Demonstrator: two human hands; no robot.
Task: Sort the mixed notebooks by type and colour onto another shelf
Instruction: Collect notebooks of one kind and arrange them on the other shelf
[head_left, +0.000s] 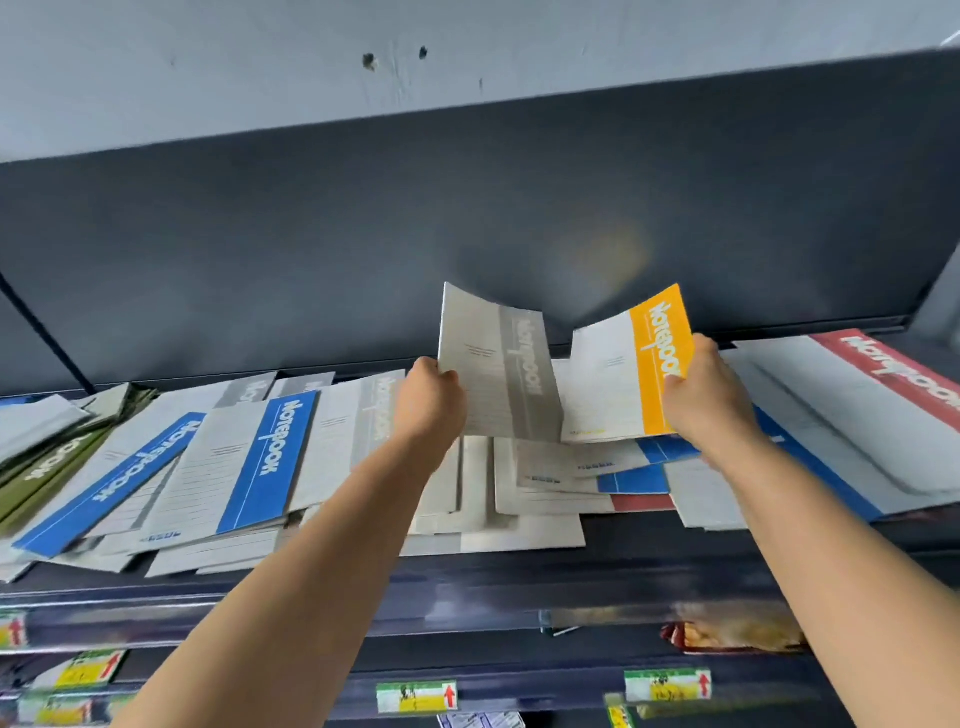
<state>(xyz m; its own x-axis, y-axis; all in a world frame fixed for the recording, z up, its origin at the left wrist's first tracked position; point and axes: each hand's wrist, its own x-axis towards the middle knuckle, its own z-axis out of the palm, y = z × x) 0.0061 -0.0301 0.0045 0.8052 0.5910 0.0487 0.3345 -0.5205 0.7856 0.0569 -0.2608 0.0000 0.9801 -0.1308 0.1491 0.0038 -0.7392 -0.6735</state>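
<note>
My left hand (430, 399) grips a grey notebook (498, 364) by its left edge, lifted and tilted above the shelf. My right hand (706, 395) holds a yellow notebook (631, 369) by its right edge, raised beside the grey one. Under both lies a mixed heap of notebooks across the dark shelf (597, 566): a blue notebook (244, 462), another blue notebook (114, 483) further left, green notebooks (47, 473) at the far left, a large red notebook (883, 410) at the right, and grey-white ones (519, 488) in the middle.
The dark back panel (467, 234) rises behind the shelf, with a grey wall (311, 62) above. Below the shelf's front rail run lower shelf edges with yellow-green price labels (415, 696) and a packaged item (737, 634) at the lower right.
</note>
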